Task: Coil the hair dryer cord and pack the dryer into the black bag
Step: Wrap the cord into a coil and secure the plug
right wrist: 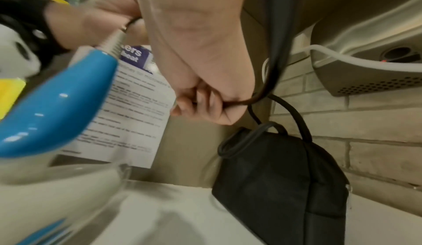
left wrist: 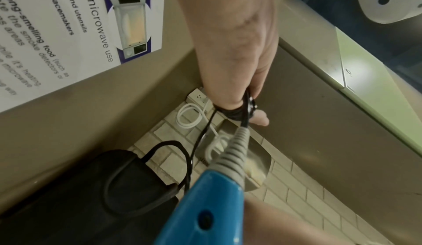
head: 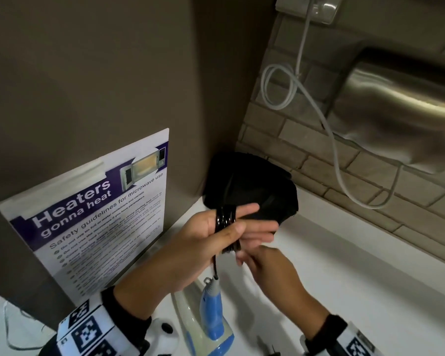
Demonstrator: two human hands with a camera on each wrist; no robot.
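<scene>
Several black turns of the cord [head: 226, 218] are wound round the straight fingers of my left hand [head: 242, 222], and the thumb presses them in place. The blue and white hair dryer [head: 211, 309] is just below that hand, its grey cord sleeve pointing up. My right hand [head: 252, 255] sits under the left one, fingers curled and pinching a loose stretch of cord [right wrist: 278, 68]. The black bag [head: 254, 183] stands in the corner behind both hands, with a loop of cord lying on its top [right wrist: 242, 140]. The plug end is hidden.
A microwave safety poster [head: 93, 217] leans on the wall at left. A steel hand dryer [head: 401, 111] juts from the brick wall at right, its white cable [head: 280, 86] looping up to a socket [head: 308, 9]. The white counter [head: 357, 278] stretches right.
</scene>
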